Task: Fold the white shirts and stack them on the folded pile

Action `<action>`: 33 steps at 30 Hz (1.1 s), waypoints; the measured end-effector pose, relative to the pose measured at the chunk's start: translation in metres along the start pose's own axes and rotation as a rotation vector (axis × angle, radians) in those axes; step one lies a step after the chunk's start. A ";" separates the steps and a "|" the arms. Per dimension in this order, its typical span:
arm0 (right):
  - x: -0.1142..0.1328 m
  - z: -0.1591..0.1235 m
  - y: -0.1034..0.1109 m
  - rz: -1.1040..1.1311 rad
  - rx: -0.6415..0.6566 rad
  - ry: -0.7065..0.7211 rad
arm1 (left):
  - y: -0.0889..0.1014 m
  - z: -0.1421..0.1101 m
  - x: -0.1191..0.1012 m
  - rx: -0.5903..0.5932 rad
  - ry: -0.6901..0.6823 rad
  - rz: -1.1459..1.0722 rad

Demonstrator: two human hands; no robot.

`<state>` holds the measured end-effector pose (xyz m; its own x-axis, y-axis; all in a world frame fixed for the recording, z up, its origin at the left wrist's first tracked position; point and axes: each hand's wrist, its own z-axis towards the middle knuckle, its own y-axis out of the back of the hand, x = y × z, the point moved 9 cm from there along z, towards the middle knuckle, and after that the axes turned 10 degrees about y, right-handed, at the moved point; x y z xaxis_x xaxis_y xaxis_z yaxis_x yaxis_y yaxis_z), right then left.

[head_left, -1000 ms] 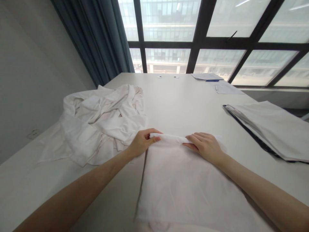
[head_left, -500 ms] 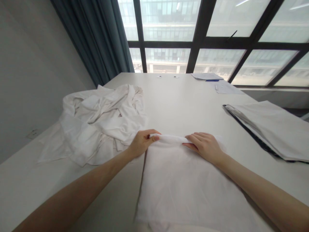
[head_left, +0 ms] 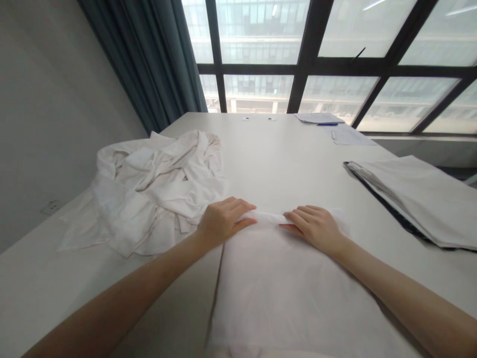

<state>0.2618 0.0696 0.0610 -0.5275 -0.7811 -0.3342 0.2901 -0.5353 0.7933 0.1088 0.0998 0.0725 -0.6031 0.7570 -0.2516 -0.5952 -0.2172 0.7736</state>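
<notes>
A folded white cloth (head_left: 290, 288) lies flat before me, running off the bottom of the view. Its far edge is turned over into a narrow roll. My left hand (head_left: 225, 219) grips the left part of that roll, thumb on the near side and fingers over the far side. On the right part, my right hand (head_left: 313, 223) pinches the same roll in a like way. A short stretch of the roll shows between the hands. Just left of my left hand is a crumpled heap of white cloth (head_left: 160, 184), apart from the folded one.
The white table (head_left: 268, 159) carries a stack of white folded fabric with a dark layer beneath (head_left: 428, 199) at the right. Papers (head_left: 320, 118) and a blue pen (head_left: 328, 124) lie at the far right corner. A dark curtain (head_left: 156, 54) and windows stand behind.
My left hand has shifted slightly right along the rolled edge, its fingers now reaching further over it. My right hand has barely moved. The heap stays still.
</notes>
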 end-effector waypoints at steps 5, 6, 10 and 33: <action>0.013 0.006 0.004 -0.030 -0.002 0.081 | -0.011 -0.002 -0.024 0.044 -0.141 0.179; 0.014 0.007 0.005 -0.031 -0.004 0.085 | -0.013 -0.004 -0.026 0.026 -0.142 0.180; 0.012 0.008 0.004 -0.019 0.001 0.048 | -0.015 -0.011 -0.023 -0.041 -0.120 0.139; -0.072 -0.036 -0.027 0.129 0.330 -0.387 | -0.017 0.001 0.032 0.087 0.168 0.345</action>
<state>0.3208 0.1285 0.0457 -0.7787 -0.6246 -0.0600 0.1380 -0.2638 0.9546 0.1004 0.1286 0.0517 -0.8428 0.5355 -0.0548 -0.3000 -0.3826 0.8739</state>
